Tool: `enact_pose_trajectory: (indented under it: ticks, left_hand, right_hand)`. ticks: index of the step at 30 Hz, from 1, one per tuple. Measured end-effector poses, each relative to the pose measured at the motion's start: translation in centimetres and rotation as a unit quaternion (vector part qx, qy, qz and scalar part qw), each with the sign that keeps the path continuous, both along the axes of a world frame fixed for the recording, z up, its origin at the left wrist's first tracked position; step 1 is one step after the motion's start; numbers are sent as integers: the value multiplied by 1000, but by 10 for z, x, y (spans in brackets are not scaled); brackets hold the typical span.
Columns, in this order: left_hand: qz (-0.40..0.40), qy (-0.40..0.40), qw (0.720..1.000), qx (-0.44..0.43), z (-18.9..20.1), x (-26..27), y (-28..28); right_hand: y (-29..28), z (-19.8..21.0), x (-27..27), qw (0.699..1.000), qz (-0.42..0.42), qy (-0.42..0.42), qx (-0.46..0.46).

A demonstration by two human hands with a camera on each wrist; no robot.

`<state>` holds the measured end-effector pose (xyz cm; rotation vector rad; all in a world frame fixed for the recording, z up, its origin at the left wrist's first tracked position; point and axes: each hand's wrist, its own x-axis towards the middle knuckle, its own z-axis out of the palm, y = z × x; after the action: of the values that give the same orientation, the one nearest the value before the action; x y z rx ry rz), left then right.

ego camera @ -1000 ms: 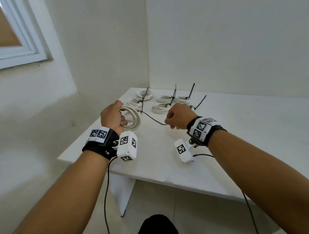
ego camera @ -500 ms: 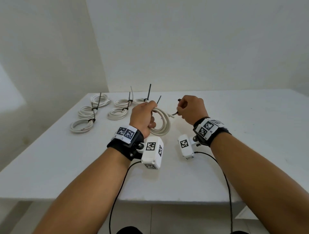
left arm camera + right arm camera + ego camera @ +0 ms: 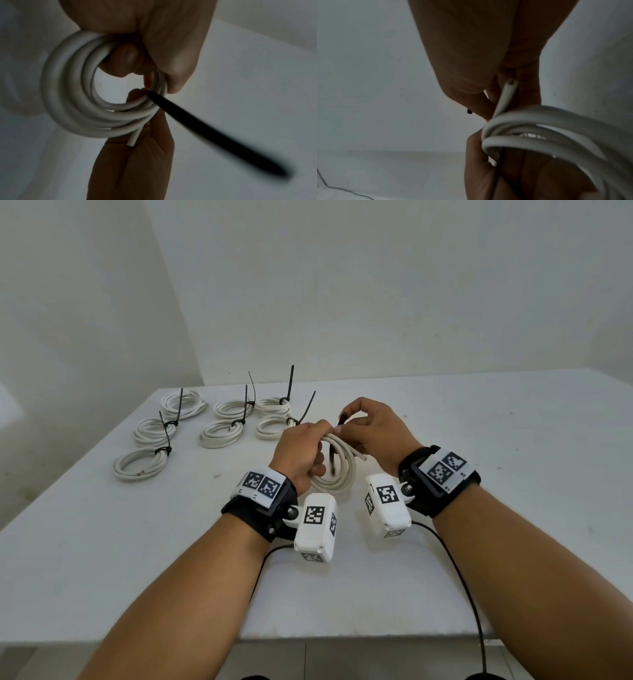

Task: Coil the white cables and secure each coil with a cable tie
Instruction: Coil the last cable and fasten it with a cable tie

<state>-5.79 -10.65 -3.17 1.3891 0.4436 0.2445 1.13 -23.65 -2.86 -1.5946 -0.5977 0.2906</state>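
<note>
White table (image 3: 479, 508) in a plain white-walled corner. I'm holding both hands just above it, near the middle.

My left hand (image 3: 301, 453) is gripping the loose white cable coil (image 3: 337, 470), fingers curled through the loops. From the left wrist view the coil (image 3: 77, 94) is showing about three turns, with one cut end (image 3: 133, 140) sticking out at the bottom.

My right hand (image 3: 373, 429) is pinching the head end of a black cable tie (image 3: 342, 419) right at the top of the coil, touching the left hand. The tie's strap is running down through the coil; in the left wrist view the strap (image 3: 214, 134) is blurred and pointing away from the loops. The right wrist view is dark; the coil (image 3: 556, 135) and a cut cable end (image 3: 510, 83) are showing there. I can't tell if the tie is looped closed yet.

Seven tied coils (image 3: 222, 433) are lying in a group on the far left of the table, each with a black tie tail sticking up, well apart from my hands.
</note>
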Motion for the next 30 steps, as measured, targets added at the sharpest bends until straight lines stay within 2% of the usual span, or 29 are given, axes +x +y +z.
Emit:
enact_pose_trajectory:
  ticks: [6,10,12,16,21,23,30]
  left_hand:
    - [-36,10,997,68,-2,-4,3]
    - [-64,20,994,83,-5,-5,4]
    - [-68,18,994,80,-7,-5,3]
    - [-5,7,1000,7,-4,-3,13]
    - [68,13,996,-61,-4,-3,29]
    - [79,15,995,-63,-4,-3,28]
    - [101,10,991,-83,-3,-2,28]
  right_hand:
    - [-2,2,0,1000,-18,-5,-2]
    - [-1,2,-3,1000,-20,-8,0]
    - [0,1,-4,999,-23,-32,-32]
    - [-1,3,-5,982,-24,-145,-115]
    - [-2,1,-12,927,112,-280,-222]
    - [2,-3,-15,912,139,-298,-243]
    - [0,-1,-14,900,166,-328,-233]
